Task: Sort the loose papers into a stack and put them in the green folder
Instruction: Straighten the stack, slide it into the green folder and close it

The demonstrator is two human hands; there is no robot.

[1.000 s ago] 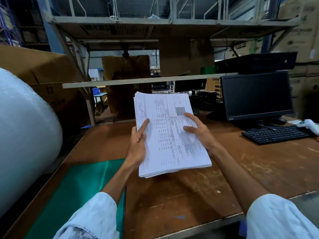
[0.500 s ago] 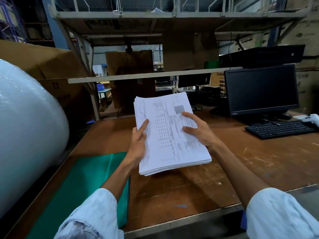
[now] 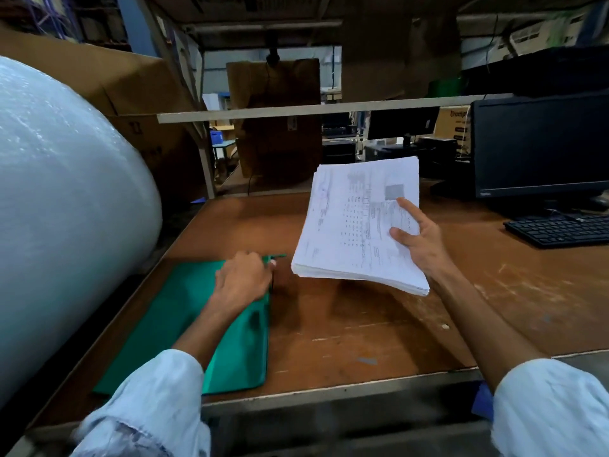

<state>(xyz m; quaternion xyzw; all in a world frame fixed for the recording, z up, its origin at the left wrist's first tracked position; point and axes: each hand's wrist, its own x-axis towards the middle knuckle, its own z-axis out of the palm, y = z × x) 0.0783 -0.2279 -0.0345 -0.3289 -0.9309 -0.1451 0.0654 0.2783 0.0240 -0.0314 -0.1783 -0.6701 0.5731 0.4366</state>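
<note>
A thick stack of printed white papers (image 3: 349, 225) hangs above the brown table, held at its right edge by my right hand (image 3: 417, 240), thumb and forefinger on top. The green folder (image 3: 197, 324) lies flat on the table at the left. My left hand (image 3: 244, 278) rests on the folder's far right corner, fingers curled at the edge and pinching it; the corner there looks slightly lifted.
A huge roll of bubble wrap (image 3: 59, 206) crowds the left side. A black monitor (image 3: 540, 146) and keyboard (image 3: 560, 229) stand at the right back. A low rail (image 3: 329, 108) crosses above the table (image 3: 346, 324), with cardboard boxes behind.
My left hand let go of the paper stack and moved down left onto the folder's corner. The right hand alone holds the stack, shifted slightly right.
</note>
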